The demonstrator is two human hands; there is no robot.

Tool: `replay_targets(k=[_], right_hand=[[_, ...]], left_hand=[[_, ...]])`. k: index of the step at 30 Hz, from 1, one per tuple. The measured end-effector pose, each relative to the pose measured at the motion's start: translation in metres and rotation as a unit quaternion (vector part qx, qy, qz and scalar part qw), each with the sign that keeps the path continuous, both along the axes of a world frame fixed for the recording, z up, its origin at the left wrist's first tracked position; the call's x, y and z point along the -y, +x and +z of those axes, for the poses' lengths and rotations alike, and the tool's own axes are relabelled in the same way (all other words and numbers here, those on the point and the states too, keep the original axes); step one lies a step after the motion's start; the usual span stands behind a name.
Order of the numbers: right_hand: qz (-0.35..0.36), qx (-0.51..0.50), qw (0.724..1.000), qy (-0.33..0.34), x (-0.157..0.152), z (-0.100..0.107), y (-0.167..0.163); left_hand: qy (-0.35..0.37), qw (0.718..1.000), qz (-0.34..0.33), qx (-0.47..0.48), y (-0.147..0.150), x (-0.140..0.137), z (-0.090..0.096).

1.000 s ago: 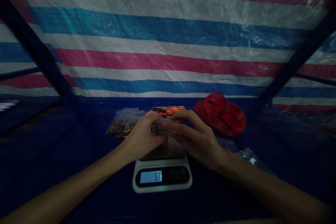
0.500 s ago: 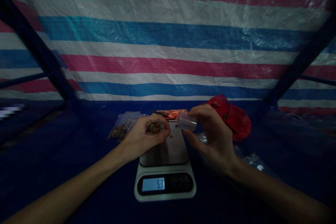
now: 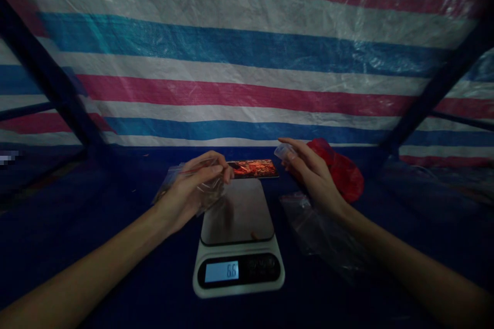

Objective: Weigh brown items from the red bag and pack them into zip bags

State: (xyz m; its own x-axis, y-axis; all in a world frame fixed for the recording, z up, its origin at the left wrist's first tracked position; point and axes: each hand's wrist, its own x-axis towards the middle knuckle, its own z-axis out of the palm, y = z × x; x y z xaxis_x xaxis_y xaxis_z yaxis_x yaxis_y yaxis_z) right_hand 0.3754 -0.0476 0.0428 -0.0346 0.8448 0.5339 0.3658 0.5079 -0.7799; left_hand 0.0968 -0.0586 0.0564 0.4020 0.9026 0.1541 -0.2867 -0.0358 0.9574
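My left hand (image 3: 189, 185) is closed on a clear plastic bag (image 3: 211, 190) with brown bits inside, held at the left edge of the scale. My right hand (image 3: 309, 167) grips a small translucent plastic cup (image 3: 284, 151) beyond the scale's right side, in front of a red bag. Between my hands stands the white kitchen scale (image 3: 238, 290) with a steel plate. One small brown piece (image 3: 254, 235) lies near the plate's front edge. The display (image 3: 221, 271) appears to read 6.6.
A phone with a fiery orange picture (image 3: 254, 168) lies behind the scale. Clear zip bags (image 3: 309, 221) lie at the right, near the red plastic bag (image 3: 343, 175). Another filled bag (image 3: 164, 185) is partly behind my left hand. Striped sheeting (image 3: 247, 97) hangs behind the blue surface.
My right hand has moved the cup away from the plate, up and to the right. My left hand has drawn the bag left and tilted it. The reading went from 5.3 to 6.6.
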Motion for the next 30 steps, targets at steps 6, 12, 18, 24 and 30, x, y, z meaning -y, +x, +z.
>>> replay_targets(k=[6,12,18,24,30], right_hand=[[-0.073,0.354,0.931,-0.037,-0.019,0.008,0.037],[-0.011,0.470,0.876,-0.112,-0.015,0.011,0.049],[0.060,0.446,0.888,-0.092,-0.017,0.011,0.060],[0.060,0.352,0.928,-0.106,-0.013,0.014,0.050],[0.045,0.356,0.932,-0.051,-0.014,0.019,0.045]], left_hand=[[-0.019,0.993,-0.051,0.105,-0.011,-0.006,0.004],[-0.004,0.997,-0.048,0.054,-0.013,-0.009,-0.006],[-0.005,0.998,-0.055,0.014,-0.011,-0.007,-0.010],[0.008,0.999,-0.044,-0.019,-0.010,-0.006,-0.010],[0.000,0.999,-0.024,-0.024,-0.009,-0.006,-0.009]])
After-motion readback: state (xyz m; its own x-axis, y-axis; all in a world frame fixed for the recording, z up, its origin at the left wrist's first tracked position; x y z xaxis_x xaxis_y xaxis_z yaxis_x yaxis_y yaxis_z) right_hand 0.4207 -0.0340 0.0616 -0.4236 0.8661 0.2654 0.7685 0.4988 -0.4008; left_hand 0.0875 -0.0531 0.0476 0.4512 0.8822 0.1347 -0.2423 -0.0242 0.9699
